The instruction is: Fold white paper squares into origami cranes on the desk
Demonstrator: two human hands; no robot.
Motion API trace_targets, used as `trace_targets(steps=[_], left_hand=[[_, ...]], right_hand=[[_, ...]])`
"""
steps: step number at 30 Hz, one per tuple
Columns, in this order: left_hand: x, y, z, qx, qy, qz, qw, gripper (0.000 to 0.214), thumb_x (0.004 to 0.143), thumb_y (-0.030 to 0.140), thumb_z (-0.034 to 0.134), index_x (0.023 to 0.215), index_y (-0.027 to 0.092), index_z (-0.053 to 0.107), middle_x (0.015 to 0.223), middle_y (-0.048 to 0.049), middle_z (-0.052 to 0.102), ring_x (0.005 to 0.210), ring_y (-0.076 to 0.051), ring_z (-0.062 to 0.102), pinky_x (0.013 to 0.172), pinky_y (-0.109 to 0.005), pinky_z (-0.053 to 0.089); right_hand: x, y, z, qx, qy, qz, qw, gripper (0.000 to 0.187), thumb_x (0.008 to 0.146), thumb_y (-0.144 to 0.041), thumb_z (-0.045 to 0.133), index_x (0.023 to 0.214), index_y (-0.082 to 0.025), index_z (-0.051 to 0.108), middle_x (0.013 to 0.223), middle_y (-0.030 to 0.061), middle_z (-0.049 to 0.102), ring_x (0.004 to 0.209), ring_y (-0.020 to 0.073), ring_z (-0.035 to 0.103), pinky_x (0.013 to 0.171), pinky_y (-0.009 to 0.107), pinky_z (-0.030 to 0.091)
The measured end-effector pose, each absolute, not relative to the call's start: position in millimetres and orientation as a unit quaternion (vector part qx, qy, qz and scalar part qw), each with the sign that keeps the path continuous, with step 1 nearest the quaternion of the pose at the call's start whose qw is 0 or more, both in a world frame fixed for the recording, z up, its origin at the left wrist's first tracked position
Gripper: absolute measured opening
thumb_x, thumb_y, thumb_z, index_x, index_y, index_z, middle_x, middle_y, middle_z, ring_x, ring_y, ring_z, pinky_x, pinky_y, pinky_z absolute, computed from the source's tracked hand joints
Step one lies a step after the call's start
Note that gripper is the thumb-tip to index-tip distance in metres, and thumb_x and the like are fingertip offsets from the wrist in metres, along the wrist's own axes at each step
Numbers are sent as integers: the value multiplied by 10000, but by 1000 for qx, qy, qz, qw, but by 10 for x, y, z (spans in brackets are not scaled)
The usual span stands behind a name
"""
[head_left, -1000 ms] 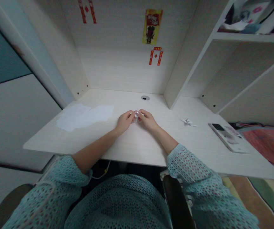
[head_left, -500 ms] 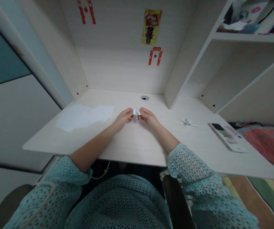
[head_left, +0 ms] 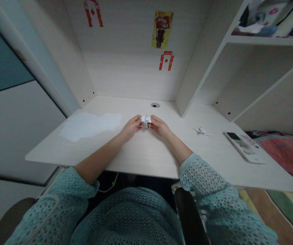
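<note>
A small folded white paper figure (head_left: 145,119) is held just above the pale wooden desk (head_left: 146,153), near its middle. My left hand (head_left: 132,126) pinches its left side, my right hand (head_left: 159,126) pinches its right side, fingertips almost meeting. A thin point of the paper sticks upward between the hands. Both forearms are bare, with teal knit sleeves at the elbows.
Loose white paper sheets (head_left: 90,124) lie on the desk's left. A finished folded paper crane (head_left: 201,130) and a phone (head_left: 243,146) lie to the right. A cable hole (head_left: 155,105) sits behind the hands. Shelf partitions rise on the right; a dark chair arm (head_left: 188,214) is below.
The hands have lifted slightly off the desk and moved a little farther away, spreading the paper figure's sides apart; a second ago it was bunched between the fingers.
</note>
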State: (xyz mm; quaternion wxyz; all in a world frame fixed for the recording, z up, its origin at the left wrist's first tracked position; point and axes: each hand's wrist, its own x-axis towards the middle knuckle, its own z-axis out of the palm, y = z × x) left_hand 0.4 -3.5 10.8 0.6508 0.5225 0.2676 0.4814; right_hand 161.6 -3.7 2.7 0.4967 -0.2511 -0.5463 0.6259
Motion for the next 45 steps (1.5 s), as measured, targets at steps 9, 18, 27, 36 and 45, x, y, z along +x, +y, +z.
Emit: trace_targets(steps=[9, 18, 27, 36, 45], left_hand=[[-78, 38, 74, 633, 349, 466, 510, 282, 802, 429, 521, 703, 166, 526, 638, 3, 521, 574, -100, 476, 509, -205, 334], [-49, -70, 125, 717, 379, 462, 358, 321, 843, 455, 489, 689, 176, 528, 633, 26, 478, 618, -112, 481, 578, -212, 360], [-47, -44, 130, 689, 342, 481, 420, 319, 805, 422, 537, 612, 172, 493, 597, 22, 440, 596, -110, 415, 561, -215, 324], [-16, -45, 117, 607, 325, 499, 526, 283, 786, 419, 552, 659, 172, 498, 606, 18, 468, 551, -94, 427, 518, -209, 327], [11, -24, 62, 544, 293, 510, 598, 290, 806, 430, 559, 694, 172, 490, 637, 11, 491, 573, -93, 451, 542, -208, 349]], right_hand=[[1688, -3, 22, -321, -668, 448, 500, 369, 779, -547, 554, 661, -204, 487, 603, -22, 476, 631, 138, 445, 663, 278, 338], [1667, -24, -27, -351, -710, 376, 481, 388, 829, -549, 478, 650, -204, 494, 609, -19, 467, 632, 138, 421, 631, 270, 313], [1619, -46, 3, -341, -686, 416, 490, 349, 784, -532, 555, 664, -206, 522, 603, -24, 461, 611, 134, 411, 613, 268, 303], [1578, -35, 14, -298, -646, 470, 523, 341, 772, -515, 584, 644, -206, 517, 599, -21, 483, 624, 136, 442, 663, 276, 323], [1550, -27, -2, -290, -623, 503, 525, 339, 754, -533, 594, 667, -214, 519, 600, -21, 492, 623, 141, 451, 653, 277, 354]])
